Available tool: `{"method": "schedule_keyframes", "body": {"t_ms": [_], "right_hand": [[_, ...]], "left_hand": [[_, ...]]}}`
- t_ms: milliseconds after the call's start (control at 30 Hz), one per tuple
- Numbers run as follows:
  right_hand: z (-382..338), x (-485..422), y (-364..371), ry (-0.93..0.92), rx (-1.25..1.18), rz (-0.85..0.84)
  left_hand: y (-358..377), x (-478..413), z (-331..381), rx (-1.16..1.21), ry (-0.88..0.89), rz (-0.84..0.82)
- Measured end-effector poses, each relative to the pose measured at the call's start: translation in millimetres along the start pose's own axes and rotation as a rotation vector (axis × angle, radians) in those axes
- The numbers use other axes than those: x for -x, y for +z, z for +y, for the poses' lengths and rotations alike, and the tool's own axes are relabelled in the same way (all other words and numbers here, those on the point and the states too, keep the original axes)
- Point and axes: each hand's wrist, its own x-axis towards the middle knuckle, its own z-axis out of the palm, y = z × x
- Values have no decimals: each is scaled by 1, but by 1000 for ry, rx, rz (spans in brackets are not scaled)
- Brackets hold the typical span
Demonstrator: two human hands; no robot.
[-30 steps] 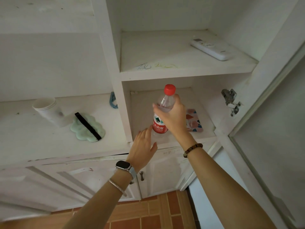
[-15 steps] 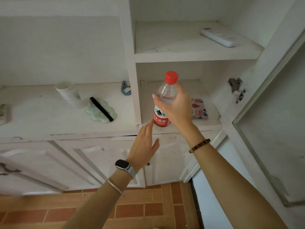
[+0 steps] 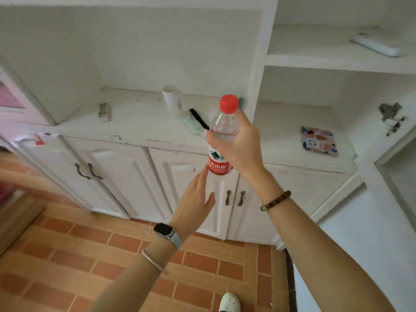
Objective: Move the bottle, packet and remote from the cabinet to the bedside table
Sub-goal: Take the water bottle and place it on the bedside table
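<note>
Clearly the bottle (image 3: pixel 221 140) is held clear of the cabinet (image 3: pixel 304 163), right hand (image 3: pixel 239 143) fingers (image 3: pixel 211 137) clamped on it, left hand (image 3: pixel 193 203) fingers spread; it must be carried to the bedside table, unseen.

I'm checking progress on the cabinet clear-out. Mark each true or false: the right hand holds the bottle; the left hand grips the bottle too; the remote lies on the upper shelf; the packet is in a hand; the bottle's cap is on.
1. The right hand holds the bottle. True.
2. The left hand grips it too. False: it is open below the bottle.
3. The remote lies on the upper shelf. True.
4. The packet is in a hand. False: it lies on the lower shelf.
5. The red cap is on. True.
</note>
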Motion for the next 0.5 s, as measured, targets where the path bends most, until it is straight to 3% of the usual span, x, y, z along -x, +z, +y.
{"method": "schedule_keyframes", "body": {"t_ms": [500], "right_hand": [[-175,172,190,-141,-205,-514]], "left_hand": [[-156,275,-65,-191,-447,253]]}}
